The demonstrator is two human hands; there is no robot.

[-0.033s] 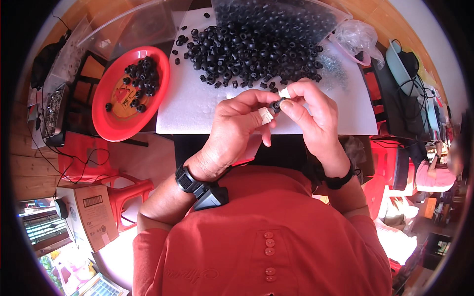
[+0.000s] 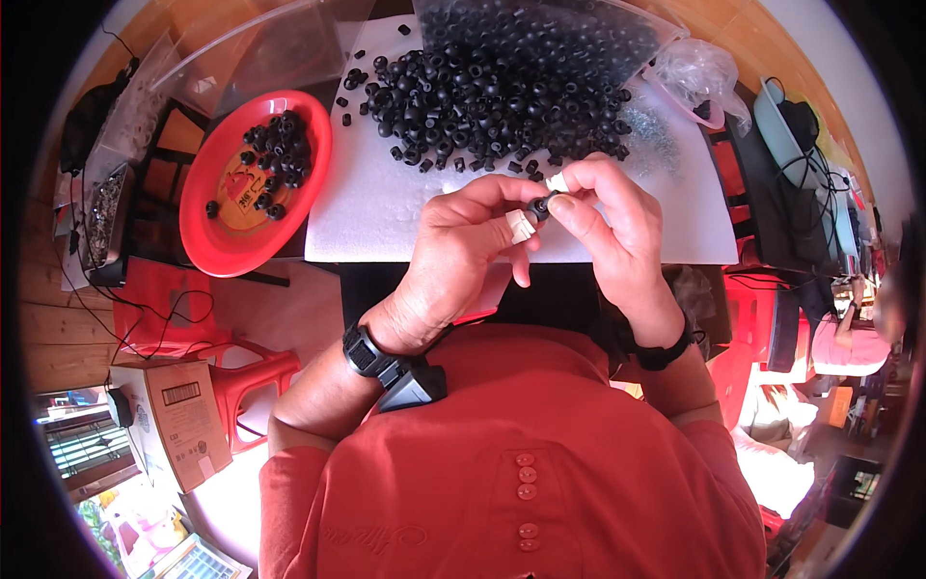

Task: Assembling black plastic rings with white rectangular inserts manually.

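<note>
Between my two hands, just over the near edge of the white sheet (image 2: pixel 371 217), is a small black round part (image 2: pixel 541 206). My left hand (image 2: pixel 449 241) pinches it between thumb and index finger. The thumb and index finger of my right hand (image 2: pixel 617 222) close on its other side; anything smaller there is hidden by the fingertips. Pale tape wraps my left thumb and right index finger. Beyond my hands lies a big heap of black hollow parts (image 2: pixel 482 106). At the left, a red oval tray (image 2: pixel 198 227) holds several black pieces (image 2: pixel 285 140).
A clear plastic bag (image 2: pixel 550 43) lies over the back of the heap. Right of it are tiny shiny pieces (image 2: pixel 651 130) and a pink container (image 2: pixel 712 116) with crumpled plastic. A pale blue basin (image 2: pixel 772 116) with cables stands far right. Red stools (image 2: pixel 256 376) and a cardboard box (image 2: pixel 174 420) are at lower left.
</note>
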